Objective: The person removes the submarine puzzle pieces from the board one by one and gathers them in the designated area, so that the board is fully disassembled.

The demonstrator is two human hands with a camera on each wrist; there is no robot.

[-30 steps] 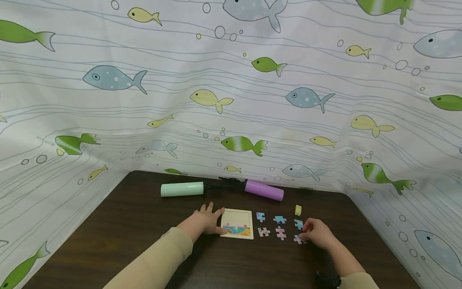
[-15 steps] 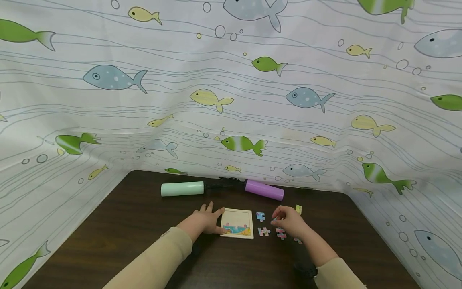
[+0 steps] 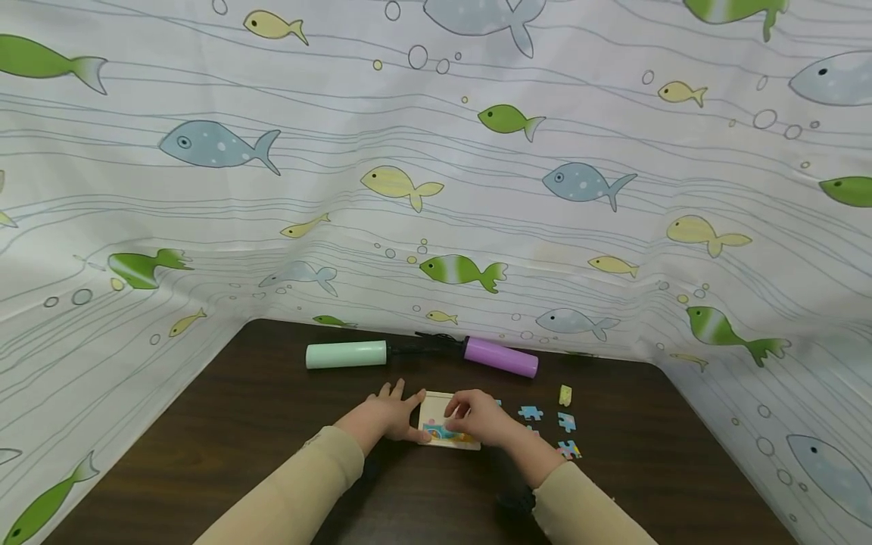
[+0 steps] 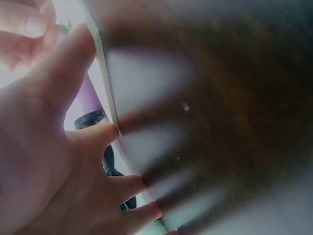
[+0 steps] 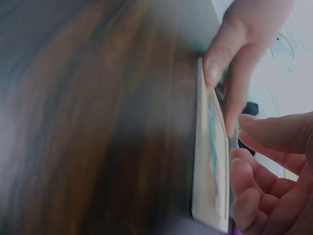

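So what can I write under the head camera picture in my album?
Left hand touching the puzzle tray, right hand above it, loose pieces to the right.

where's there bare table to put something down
Widest: the dark table left of the left sleeve, up to the mint-green cylinder. A narrower strip lies between the rightmost jigsaw pieces and the right-hand curtain. Crowded: the puzzle board, with the left hand and right hand at it, jigsaw pieces beside.

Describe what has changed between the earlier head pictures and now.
The right hand has moved left from the loose puzzle pieces to over the puzzle tray; whether it holds a piece is unclear. The left hand stays spread at the tray's left edge; the mint-green tube is unmoved.
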